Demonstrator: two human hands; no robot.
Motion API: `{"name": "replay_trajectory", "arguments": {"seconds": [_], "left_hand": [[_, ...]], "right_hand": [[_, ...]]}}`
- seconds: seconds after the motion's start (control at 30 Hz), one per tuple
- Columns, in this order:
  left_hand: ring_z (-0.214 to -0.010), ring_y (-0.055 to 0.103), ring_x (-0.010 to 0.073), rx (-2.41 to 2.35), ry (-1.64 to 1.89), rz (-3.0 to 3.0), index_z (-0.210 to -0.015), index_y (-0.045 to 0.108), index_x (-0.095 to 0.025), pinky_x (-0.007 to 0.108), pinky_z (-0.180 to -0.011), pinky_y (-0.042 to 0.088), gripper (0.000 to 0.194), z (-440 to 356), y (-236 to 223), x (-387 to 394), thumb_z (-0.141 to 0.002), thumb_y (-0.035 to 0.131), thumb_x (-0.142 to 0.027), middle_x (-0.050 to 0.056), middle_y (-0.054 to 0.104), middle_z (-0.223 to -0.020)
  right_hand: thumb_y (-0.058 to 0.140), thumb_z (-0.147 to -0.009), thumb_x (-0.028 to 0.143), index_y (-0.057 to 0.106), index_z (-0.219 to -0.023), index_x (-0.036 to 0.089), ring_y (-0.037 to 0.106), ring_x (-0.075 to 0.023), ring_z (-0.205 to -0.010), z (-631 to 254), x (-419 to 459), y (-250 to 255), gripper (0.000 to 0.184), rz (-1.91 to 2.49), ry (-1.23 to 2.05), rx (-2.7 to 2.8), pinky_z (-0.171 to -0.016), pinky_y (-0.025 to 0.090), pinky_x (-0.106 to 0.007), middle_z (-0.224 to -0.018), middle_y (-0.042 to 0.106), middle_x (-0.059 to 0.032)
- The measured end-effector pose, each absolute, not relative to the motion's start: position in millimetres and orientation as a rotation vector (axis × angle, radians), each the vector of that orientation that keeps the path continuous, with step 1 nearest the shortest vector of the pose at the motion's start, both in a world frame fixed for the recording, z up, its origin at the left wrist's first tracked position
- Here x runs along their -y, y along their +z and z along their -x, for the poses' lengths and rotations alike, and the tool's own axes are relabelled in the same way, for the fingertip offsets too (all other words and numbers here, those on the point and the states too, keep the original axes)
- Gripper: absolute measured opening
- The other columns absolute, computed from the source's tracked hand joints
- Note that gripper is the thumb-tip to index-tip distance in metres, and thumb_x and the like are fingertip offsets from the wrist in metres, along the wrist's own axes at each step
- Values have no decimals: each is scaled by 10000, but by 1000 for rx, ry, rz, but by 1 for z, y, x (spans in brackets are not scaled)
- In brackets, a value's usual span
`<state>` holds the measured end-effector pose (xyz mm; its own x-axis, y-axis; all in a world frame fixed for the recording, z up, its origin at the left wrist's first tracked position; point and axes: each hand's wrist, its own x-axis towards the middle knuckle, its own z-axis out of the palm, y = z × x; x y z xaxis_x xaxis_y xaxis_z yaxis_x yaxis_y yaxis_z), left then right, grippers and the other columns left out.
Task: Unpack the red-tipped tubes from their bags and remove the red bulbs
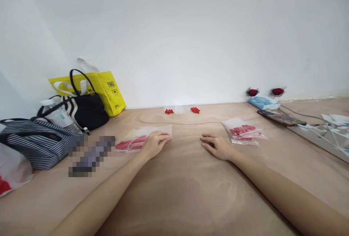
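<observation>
My left hand is closed, thumb and fingers pinched together at the right edge of a clear plastic zip bag. Beside and partly behind that hand lie clear bags holding small red pieces. My right hand rests on the wooden table, its fingers apart and nothing in them. To the right of it is a pile of clear zip bags with red pieces. Near the wall, two small clusters of red pieces, a left one and a right one, lie by clear plastic bags.
On the left stand a yellow bag, a black handbag, a plastic bottle and a striped bag. At right are a blue tissue pack, two dark red artificial roses, a patterned flat object and a white power strip.
</observation>
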<state>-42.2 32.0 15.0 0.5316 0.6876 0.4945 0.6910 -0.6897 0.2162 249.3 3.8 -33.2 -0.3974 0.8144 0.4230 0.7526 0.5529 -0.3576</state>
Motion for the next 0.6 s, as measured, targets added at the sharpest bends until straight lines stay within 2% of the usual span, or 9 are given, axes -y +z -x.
{"name": "replay_trajectory", "arguments": {"seconds": [0.1, 0.27, 0.43, 0.53, 0.6], "left_hand": [[-832, 595, 128, 983, -885, 2883, -882, 668, -236, 264, -770, 457, 217, 5, 6, -28, -837, 456, -251, 17, 665, -907], [-854, 581, 143, 600, -811, 2962, -890, 659, -244, 292, -795, 435, 204, -41, -7, -26, -836, 469, -293, 8, 660, -921], [-916, 564, 142, 643, -941, 2965, -959, 620, -211, 296, -841, 438, 211, -47, -10, -23, -837, 461, -278, 34, 630, -979], [-994, 525, 165, 674, -964, 2949, -1034, 577, -192, 322, -883, 428, 260, -28, -5, -10, -795, 522, -280, 60, 602, -1022], [-1001, 515, 179, 690, -959, 2892, -1000, 586, -193, 342, -886, 428, 239, -6, -1, 4, -776, 545, -264, 64, 602, -1004]], "right_hand": [[469, -800, 318, 570, -1096, 176, 513, -222, -1046, -248, -3, -33, 343, 1251, 72, 2193, -894, 414, -384, -1140, 547, -113], [526, -760, 300, 525, -1131, 173, 497, -227, -1041, -246, 2, -28, 392, 1123, -71, 2225, -885, 408, -397, -1125, 542, -111], [512, -766, 260, 547, -1110, 215, 517, -216, -1002, -244, 4, -27, 349, 1061, -83, 2272, -853, 421, -390, -1095, 561, -90], [484, -786, 259, 540, -1130, 208, 537, -197, -972, -245, 2, -28, 352, 1055, 27, 2293, -835, 436, -355, -1077, 577, -85], [470, -794, 263, 554, -1117, 196, 546, -193, -962, -245, 1, -29, 340, 1066, 87, 2299, -833, 439, -342, -1070, 587, -85]]}}
